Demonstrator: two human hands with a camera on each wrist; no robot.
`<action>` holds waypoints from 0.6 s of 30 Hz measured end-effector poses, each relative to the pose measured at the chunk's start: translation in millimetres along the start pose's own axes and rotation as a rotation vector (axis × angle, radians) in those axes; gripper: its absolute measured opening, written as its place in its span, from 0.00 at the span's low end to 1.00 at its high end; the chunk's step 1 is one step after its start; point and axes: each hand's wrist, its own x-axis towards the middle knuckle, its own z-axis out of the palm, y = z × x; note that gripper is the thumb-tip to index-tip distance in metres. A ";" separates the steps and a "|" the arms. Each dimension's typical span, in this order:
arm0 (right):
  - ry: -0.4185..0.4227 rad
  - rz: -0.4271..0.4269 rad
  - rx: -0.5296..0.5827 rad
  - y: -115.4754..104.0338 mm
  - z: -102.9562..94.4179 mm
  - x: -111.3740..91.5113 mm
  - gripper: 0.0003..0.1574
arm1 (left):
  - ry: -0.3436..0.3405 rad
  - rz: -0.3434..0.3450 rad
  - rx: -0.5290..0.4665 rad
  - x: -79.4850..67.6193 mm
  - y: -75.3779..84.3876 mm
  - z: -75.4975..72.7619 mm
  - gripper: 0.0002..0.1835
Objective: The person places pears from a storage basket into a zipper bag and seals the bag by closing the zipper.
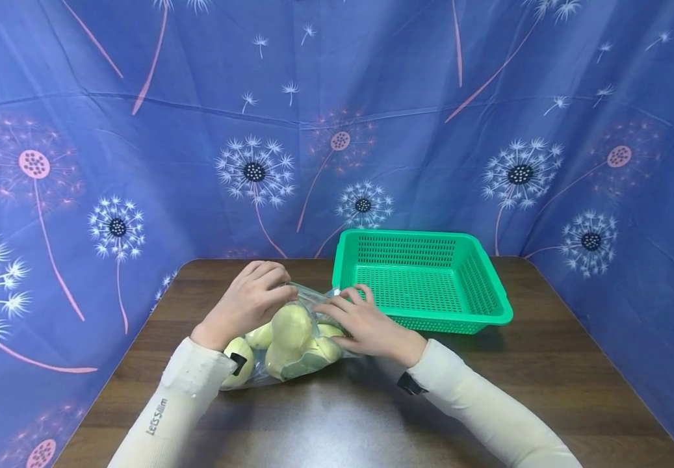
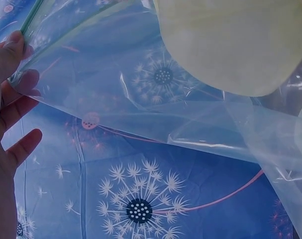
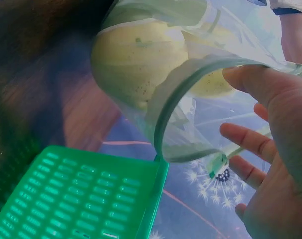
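A clear zip bag [image 1: 307, 296] with a green zip edge lies on the table with several pale yellow-green round fruits [image 1: 291, 327] inside. My left hand [image 1: 251, 298] pinches a corner of the bag's zip edge between thumb and fingers, best seen in the left wrist view. At the bag's right side is my right hand [image 1: 366, 325], its fingers spread apart. In the right wrist view its thumb [image 3: 250, 79] touches the green zip edge [image 3: 165, 112], and the mouth of the bag gapes in a loop. Part of the fruit is hidden behind the left hand and wrist.
A green plastic basket [image 1: 424, 322] with slotted walls stands right behind the right hand, at the table's back edge. The brown wooden table [image 1: 243, 429] is bordered by a blue dandelion-print cloth [image 1: 430, 117] at the back and sides.
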 end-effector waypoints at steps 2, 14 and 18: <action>0.024 -0.013 0.015 0.6 -1.8 -2.0 0.37 | 0.005 0.001 0.001 0.2 0.0 -0.2 0.08; 0.127 0.027 -0.022 11.3 -3.3 -18.3 0.34 | 0.018 0.004 -0.005 0.5 -0.4 -0.1 0.12; 0.132 0.062 -0.039 14.6 -1.4 -24.7 0.35 | 0.008 -0.001 -0.004 0.2 -0.2 -0.4 0.11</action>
